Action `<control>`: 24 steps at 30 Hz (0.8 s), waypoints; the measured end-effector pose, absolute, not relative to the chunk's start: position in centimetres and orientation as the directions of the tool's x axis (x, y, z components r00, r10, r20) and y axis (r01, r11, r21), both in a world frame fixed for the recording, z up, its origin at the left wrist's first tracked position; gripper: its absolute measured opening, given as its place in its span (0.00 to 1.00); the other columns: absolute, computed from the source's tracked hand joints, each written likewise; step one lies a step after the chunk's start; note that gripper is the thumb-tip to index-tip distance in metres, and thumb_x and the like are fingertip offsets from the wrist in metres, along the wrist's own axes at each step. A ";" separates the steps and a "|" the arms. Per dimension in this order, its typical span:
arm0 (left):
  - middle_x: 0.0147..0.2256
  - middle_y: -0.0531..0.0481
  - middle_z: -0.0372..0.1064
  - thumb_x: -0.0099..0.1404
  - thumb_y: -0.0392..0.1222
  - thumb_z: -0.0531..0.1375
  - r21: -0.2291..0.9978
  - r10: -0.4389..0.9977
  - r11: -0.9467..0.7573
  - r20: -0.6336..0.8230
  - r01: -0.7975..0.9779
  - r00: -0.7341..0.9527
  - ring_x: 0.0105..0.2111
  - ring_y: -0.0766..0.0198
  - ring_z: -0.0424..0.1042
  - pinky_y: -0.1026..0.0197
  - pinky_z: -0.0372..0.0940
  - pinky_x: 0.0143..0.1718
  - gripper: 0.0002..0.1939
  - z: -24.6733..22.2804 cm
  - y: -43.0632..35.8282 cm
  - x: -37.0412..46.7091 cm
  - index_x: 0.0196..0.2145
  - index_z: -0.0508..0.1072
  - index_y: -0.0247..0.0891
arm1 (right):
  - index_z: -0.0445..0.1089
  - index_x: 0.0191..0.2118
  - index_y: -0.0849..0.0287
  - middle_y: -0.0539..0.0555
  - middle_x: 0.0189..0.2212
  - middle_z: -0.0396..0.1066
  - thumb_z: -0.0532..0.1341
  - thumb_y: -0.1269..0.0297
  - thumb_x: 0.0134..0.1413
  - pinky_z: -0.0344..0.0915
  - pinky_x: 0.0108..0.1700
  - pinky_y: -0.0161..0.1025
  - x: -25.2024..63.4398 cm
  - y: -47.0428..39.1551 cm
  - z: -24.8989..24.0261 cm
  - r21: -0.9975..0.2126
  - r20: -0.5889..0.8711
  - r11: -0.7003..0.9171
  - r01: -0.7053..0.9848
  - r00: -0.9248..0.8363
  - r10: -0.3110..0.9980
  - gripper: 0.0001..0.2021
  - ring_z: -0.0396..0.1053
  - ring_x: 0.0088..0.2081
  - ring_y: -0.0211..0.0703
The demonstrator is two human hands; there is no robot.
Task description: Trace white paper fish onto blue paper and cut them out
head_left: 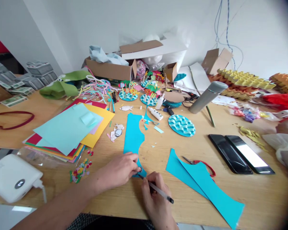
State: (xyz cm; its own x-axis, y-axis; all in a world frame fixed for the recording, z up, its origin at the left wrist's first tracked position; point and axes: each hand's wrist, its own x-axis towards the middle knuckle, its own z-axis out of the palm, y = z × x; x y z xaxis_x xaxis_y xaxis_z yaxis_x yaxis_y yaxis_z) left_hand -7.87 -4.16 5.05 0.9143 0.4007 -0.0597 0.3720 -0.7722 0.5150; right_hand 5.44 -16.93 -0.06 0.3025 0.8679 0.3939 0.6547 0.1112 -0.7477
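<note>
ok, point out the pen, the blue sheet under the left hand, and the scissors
Pen (160, 191): head view, on the exposed barrel.
Blue sheet (133, 134): head view, on its upper part.
Scissors (196, 162): head view, on the red handle near the blades.

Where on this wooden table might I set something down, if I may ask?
Mostly bare wood lies between the scalloped blue paper strip beneath the left hand and the overlapping blue paper cutouts; more lies front right, between those cutouts and two rectangular phones. The back is crowded with white glue bottles and a brown cardboard box.
</note>
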 end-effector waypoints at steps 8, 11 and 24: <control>0.37 0.51 0.67 0.68 0.34 0.57 0.578 0.447 -0.712 -0.064 0.399 0.892 0.40 0.62 0.67 0.62 0.58 0.38 0.08 4.8 -4.1 -7.8 0.38 0.77 0.41 | 0.55 0.30 0.55 0.43 0.20 0.59 0.53 0.71 0.61 0.55 0.22 0.30 5.6 -17.0 -0.2 -0.761 0.395 0.119 0.637 0.311 0.864 0.09 0.59 0.19 0.32; 0.38 0.52 0.67 0.66 0.32 0.58 0.603 0.456 -0.690 -0.069 0.401 0.887 0.41 0.62 0.67 0.62 0.59 0.40 0.08 5.0 -4.1 -7.8 0.39 0.76 0.41 | 0.55 0.30 0.55 0.43 0.20 0.59 0.53 0.71 0.61 0.55 0.22 0.30 5.6 -16.9 0.0 -0.764 0.395 0.120 0.633 0.314 0.863 0.09 0.59 0.19 0.32; 0.39 0.52 0.67 0.65 0.30 0.58 0.628 0.461 -0.667 -0.075 0.401 0.884 0.42 0.62 0.67 0.61 0.59 0.41 0.08 5.0 -4.3 -7.9 0.38 0.74 0.41 | 0.56 0.31 0.55 0.43 0.20 0.59 0.53 0.70 0.62 0.55 0.22 0.29 5.5 -16.6 -0.1 -0.748 0.399 0.106 0.655 0.316 0.861 0.08 0.59 0.18 0.31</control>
